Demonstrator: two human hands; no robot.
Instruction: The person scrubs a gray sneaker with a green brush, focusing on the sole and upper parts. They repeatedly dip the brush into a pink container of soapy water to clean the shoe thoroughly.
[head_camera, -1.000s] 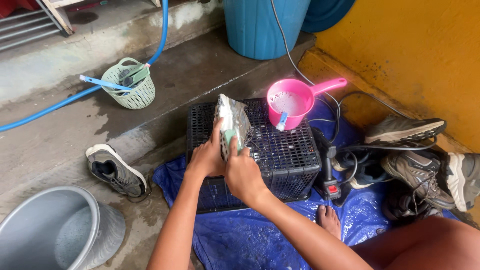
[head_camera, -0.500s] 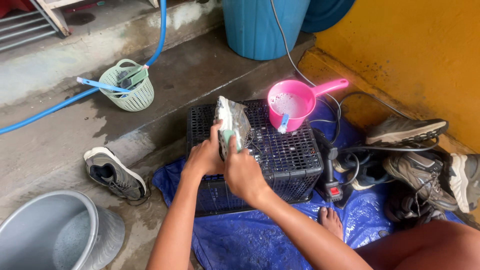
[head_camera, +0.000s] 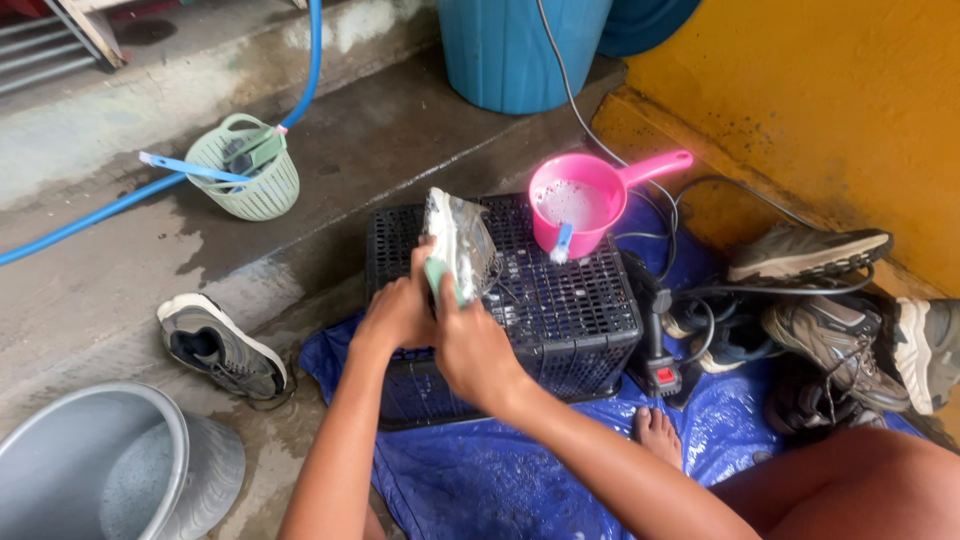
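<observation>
Left hand (head_camera: 395, 315) gripping shoe (head_camera: 458, 245) upright on crate (head_camera: 560, 300); right hand (head_camera: 470, 345) closing on green brush (head_camera: 438, 280), pressing against shoe; shoe tilting slightly more than second ago, scrubbing continuing; pink dipper (head_camera: 575, 205) beyond hands

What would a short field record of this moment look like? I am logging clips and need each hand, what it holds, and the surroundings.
left hand: grips the wet grey shoe, held upright
right hand: against the shoe with a green item, partly hidden
support: black crate on a blue tarp
on crate: pink scoop
left side: grey sneaker, green basket, grey bucket
right side: several shoes
</observation>
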